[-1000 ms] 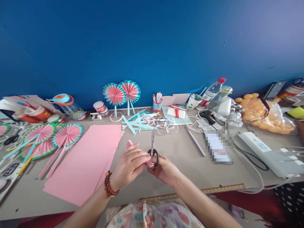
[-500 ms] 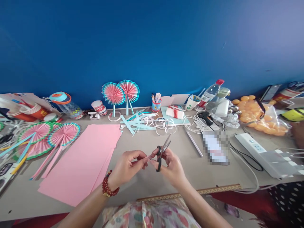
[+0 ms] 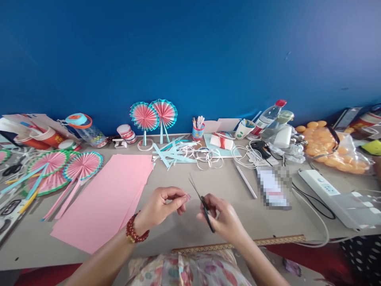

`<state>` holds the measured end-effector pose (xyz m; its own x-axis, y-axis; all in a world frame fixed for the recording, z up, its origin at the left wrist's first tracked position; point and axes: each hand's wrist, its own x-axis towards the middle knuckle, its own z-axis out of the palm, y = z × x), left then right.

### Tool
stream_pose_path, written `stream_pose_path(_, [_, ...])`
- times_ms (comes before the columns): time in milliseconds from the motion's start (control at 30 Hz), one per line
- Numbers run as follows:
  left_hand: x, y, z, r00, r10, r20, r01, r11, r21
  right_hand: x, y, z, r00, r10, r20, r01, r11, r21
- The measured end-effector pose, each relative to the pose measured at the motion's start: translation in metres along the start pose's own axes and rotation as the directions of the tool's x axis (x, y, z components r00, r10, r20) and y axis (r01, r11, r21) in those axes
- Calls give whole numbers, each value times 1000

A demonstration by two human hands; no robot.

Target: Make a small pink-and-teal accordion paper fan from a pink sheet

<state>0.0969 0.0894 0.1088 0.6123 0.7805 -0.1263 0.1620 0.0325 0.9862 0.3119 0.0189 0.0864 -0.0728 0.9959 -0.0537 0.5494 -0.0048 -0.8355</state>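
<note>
My left hand (image 3: 166, 204) pinches a small pale pink piece (image 3: 188, 196), too small to name, between thumb and fingertips. In my right hand (image 3: 222, 214) is a pair of black-handled scissors (image 3: 203, 200), blades pointing up and to the left and slightly parted. The blades are apart from the small piece. Pink paper sheets (image 3: 104, 198) lie in a stack to the left of my left hand. Behind both hands is a loose heap of light blue and white paper strips (image 3: 172, 153).
Two folded paper fans (image 3: 144, 117) lean on the blue wall; more fans (image 3: 83, 166) lie at the left. Right of my hands are a lilac stick (image 3: 246, 182), a blurred-out phone (image 3: 274, 188) and a power strip (image 3: 320, 186). A bag of orange balls (image 3: 333, 151) sits at the far right.
My hands have drawn apart, the right moving right and slightly down with the scissors. The scissors have turned so their blades now point up-left. The small piece stays in my left fingertips.
</note>
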Motion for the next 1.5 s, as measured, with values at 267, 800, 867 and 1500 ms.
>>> stream_pose_path(267, [0, 1, 3, 999, 17, 46, -14, 997, -78, -24, -7, -15, 992, 9, 122, 12, 986, -165])
stream_pose_path(800, [-6, 3, 4, 995, 43, 87, -37, 997, -64, -22, -20, -19, 997, 9, 83, 11, 969, -248])
stream_pose_path(867, [-5, 3, 3, 995, 45, 88, -40, 997, -66, -22, -20, -20, 996, 8, 86, 14, 966, -256])
stream_pose_path(1500, [-6, 1, 6, 997, 42, 68, -33, 991, -128, -20, -26, -18, 979, 122, 164, -93, 980, -175])
